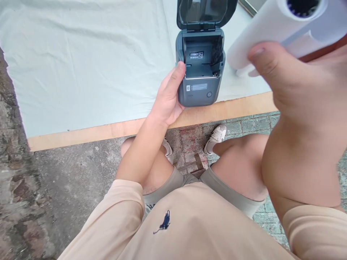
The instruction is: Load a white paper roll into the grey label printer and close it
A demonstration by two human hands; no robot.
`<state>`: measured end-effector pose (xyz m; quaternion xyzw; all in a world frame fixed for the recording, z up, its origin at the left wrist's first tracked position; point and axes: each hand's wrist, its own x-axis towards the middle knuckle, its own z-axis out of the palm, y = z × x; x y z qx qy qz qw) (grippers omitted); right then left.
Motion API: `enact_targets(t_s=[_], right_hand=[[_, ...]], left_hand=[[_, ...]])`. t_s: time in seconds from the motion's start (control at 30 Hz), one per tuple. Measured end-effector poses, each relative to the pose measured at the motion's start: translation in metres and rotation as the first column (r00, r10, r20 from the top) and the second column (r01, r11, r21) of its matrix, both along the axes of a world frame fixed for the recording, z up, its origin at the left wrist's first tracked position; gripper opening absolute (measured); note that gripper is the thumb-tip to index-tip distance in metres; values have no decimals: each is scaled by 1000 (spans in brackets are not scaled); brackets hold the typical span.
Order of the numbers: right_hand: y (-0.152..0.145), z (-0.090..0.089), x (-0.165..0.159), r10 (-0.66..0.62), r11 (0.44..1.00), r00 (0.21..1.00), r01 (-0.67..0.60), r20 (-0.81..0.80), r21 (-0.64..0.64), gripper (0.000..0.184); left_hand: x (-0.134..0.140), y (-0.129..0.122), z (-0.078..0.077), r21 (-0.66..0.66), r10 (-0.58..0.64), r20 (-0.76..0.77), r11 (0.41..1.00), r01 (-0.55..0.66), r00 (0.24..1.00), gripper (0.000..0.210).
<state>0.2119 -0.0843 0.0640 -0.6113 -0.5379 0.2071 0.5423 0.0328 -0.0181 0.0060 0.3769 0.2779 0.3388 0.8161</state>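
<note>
My left hand [170, 90] is wrapped round the left side of a dark grey portable label printer [199, 90], thumb on its edge. The printer's lid [204, 16] stands swung up, and its paper bay holds no roll; a small printed sticker shows inside. On the front are a power button and a Bluetooth mark. Raised close to the camera at the right, my right hand [295, 79] grips a white roll of label paper [265, 29], its dark toothed core facing up. The thumb lies across the roll; the other fingers are mostly hidden.
A pale cloth [89, 65] covers the table, whose bare wooden edge [114, 130] runs along the front. Part of a grey, metal-edged object [249, 7] shows at the far right. Below are my knees, shoes and the brick paving [252, 124].
</note>
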Motion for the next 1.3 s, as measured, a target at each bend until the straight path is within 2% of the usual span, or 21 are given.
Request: enact_targets(t_s=[0.07, 0.1, 0.17, 0.23, 0.3, 0.33, 0.47, 0.57, 0.63, 0.73, 0.9, 1.03, 1.13, 1.2, 1.3], right_hand=[[8, 6, -16, 32, 994, 975, -54, 220, 96, 34], [11, 8, -22, 52, 990, 937, -93, 346, 103, 32], [18, 9, -31, 108, 992, 828, -127, 551, -4, 31], [25, 7, -36, 135, 989, 693, -55, 708, -136, 34], [31, 3, -38, 156, 972, 608, 47, 778, -231, 34], [33, 2, -39, 163, 965, 598, 68, 785, -253, 34], [34, -2, -41, 149, 974, 630, 39, 762, -222, 36], [29, -5, -40, 82, 984, 620, 73, 781, -161, 18], [27, -6, -38, 84, 986, 632, 59, 770, -156, 16], [25, -7, -33, 132, 985, 654, -3, 745, -172, 26], [31, -3, -30, 194, 962, 649, 22, 736, -274, 28], [37, 3, -32, 248, 939, 642, 26, 726, -343, 32], [39, 6, -34, 276, 924, 617, 41, 737, -380, 38], [39, 8, -33, 281, 921, 597, 51, 751, -385, 43], [39, 9, -29, 261, 934, 624, 29, 736, -356, 44]], left_hand=[[1, 0, 1, -18, 21, -44, 1000, -21, 999, 37], [1, -1, 2, -27, 28, -61, 999, -30, 998, 36], [1, -2, 3, -28, 32, -58, 999, -33, 998, 34], [1, -3, 4, -14, 28, -14, 1000, -28, 1000, 32], [1, -3, 4, -20, 30, 11, 999, -30, 999, 31], [0, -4, 4, -37, 32, 6, 999, -32, 999, 31], [-1, -2, 2, -73, 33, 6, 997, -32, 999, 32], [-3, -1, 2, -39, 3, 90, 999, 1, 996, 33], [-4, -1, 2, -20, -21, 132, 1000, 24, 991, 32], [-3, -2, 2, -29, -20, 134, 999, 24, 991, 29], [-1, -2, 1, -32, 32, 25, 999, -31, 999, 25], [-2, -1, -2, 40, -17, -43, 999, 19, 999, 24], [-2, 0, -3, 58, -43, -38, 997, 46, 998, 25], [-2, 0, -3, 54, -48, -23, 997, 50, 999, 28], [-3, 1, -2, 30, -52, -14, 998, 52, 999, 33]])
